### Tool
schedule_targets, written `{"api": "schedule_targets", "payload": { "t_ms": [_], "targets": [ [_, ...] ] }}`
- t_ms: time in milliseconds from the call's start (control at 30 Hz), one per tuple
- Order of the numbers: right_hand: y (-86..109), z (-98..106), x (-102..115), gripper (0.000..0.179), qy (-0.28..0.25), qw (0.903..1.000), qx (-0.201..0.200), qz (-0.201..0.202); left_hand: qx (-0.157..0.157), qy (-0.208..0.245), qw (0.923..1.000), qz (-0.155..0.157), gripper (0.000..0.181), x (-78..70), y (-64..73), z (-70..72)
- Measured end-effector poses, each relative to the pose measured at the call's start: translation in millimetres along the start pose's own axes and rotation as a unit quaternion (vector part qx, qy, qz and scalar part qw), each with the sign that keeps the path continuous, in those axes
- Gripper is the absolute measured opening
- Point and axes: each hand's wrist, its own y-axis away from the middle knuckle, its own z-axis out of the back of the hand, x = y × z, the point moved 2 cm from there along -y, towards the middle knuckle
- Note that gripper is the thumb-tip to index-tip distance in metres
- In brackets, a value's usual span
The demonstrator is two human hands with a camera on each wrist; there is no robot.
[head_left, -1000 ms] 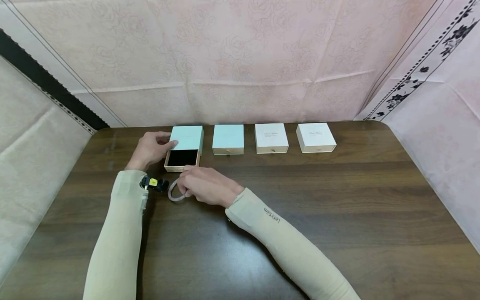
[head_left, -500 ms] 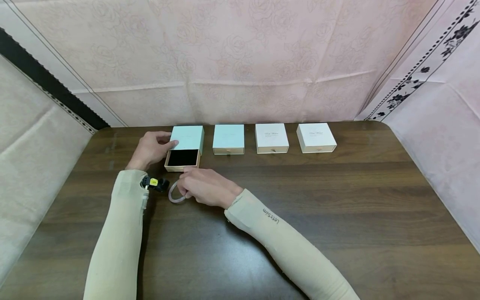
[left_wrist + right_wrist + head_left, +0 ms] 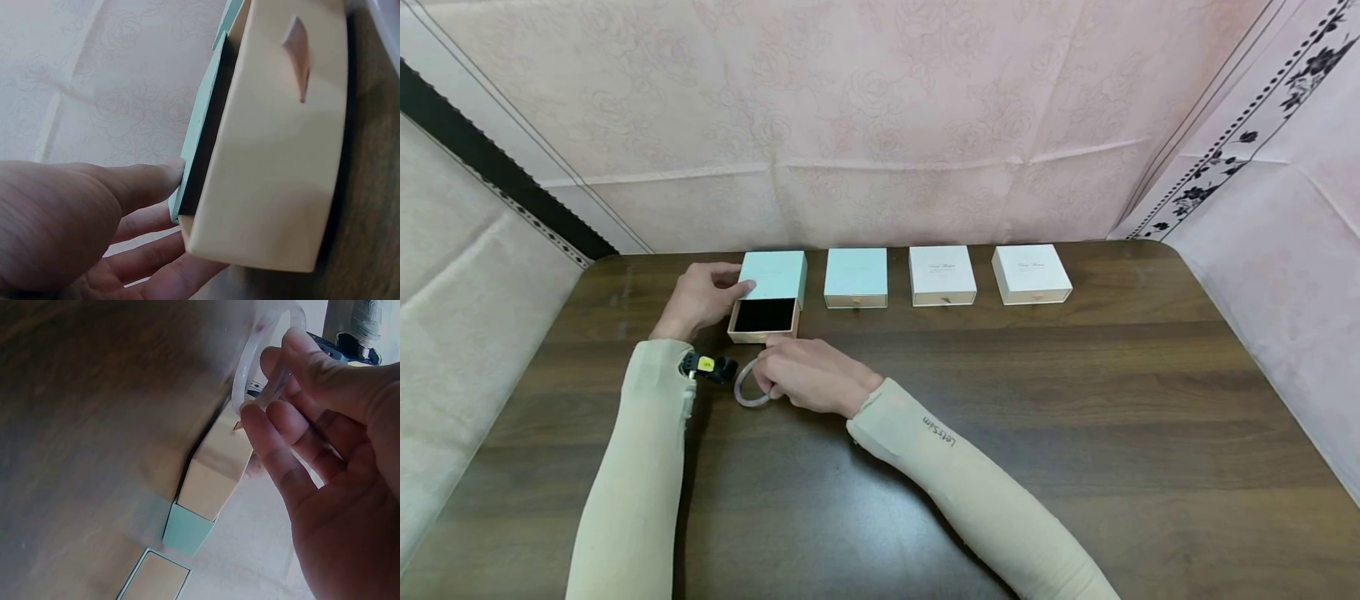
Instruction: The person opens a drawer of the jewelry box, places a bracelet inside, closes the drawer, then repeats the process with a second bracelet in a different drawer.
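Observation:
In the head view, a mint-green box (image 3: 772, 275) stands at the back left with its cream drawer (image 3: 747, 338) pulled out, showing a black interior. My left hand (image 3: 696, 302) grips the box at its left side, thumb on the top edge and fingers along the side. A small ribbon tab (image 3: 298, 59) sticks out of the drawer front. Just in front of the drawer, my right hand (image 3: 816, 377) holds a pale translucent bangle (image 3: 239, 381). Thumb and fingers pinch its ring, which stands tilted in the right wrist view.
To the right along the table's back edge stand a second mint box (image 3: 856, 271) and two white boxes, one nearer (image 3: 942, 268) and one farther right (image 3: 1032, 267), all closed. Behind them hangs a patterned pink cloth (image 3: 880, 125). The brown wooden table (image 3: 1075, 433) stretches out in front.
The right hand has drifted very slightly toward the near side with the bangle. The left hand and the box stay where they were.

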Motion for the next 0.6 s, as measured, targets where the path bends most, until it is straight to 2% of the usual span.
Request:
{"api": "schedule_targets", "payload": {
  "t_ms": [600],
  "targets": [
    [-1.6, -6.3, -1.0, 0.012, 0.005, 0.9999, 0.012, -0.01, -0.006, 0.005, 1.0, 0.002, 0.061, 0.6, -0.9, -0.6]
  ]
}}
